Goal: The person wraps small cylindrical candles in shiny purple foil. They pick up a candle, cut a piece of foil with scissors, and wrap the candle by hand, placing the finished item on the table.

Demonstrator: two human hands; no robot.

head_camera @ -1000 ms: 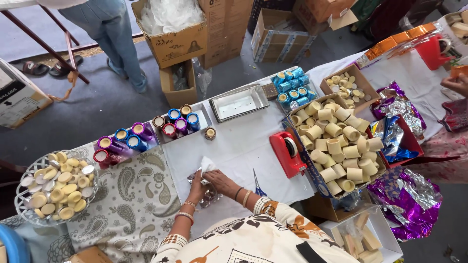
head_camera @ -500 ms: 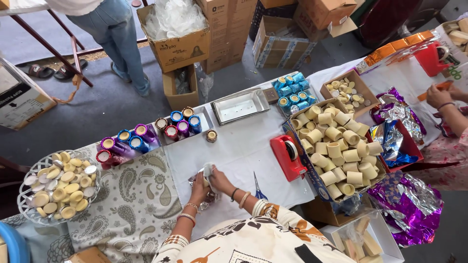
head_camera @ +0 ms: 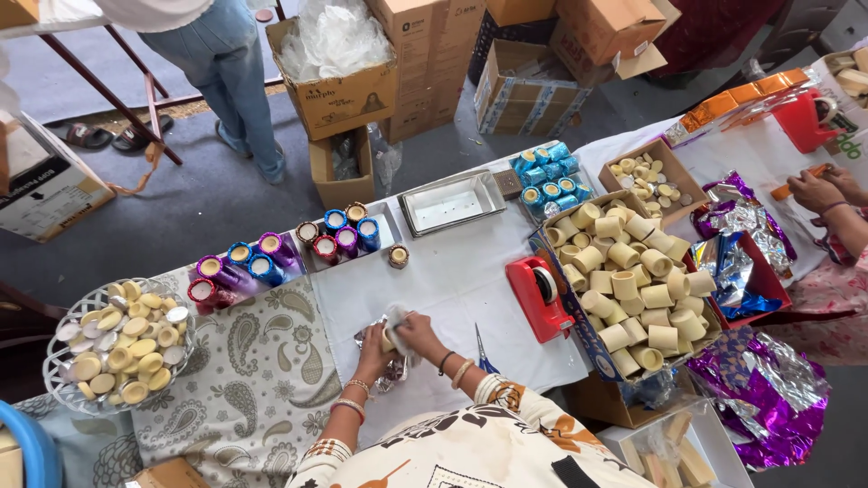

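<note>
Both hands are now closer together than a moment ago — the left hand (head_camera: 372, 348) and right hand (head_camera: 418, 333) are squeezing a small candle (head_camera: 389, 341) in silver foil (head_camera: 395, 318) on the white table (head_camera: 452, 280). Pulling too hard could be tearing the thin foil.
</note>
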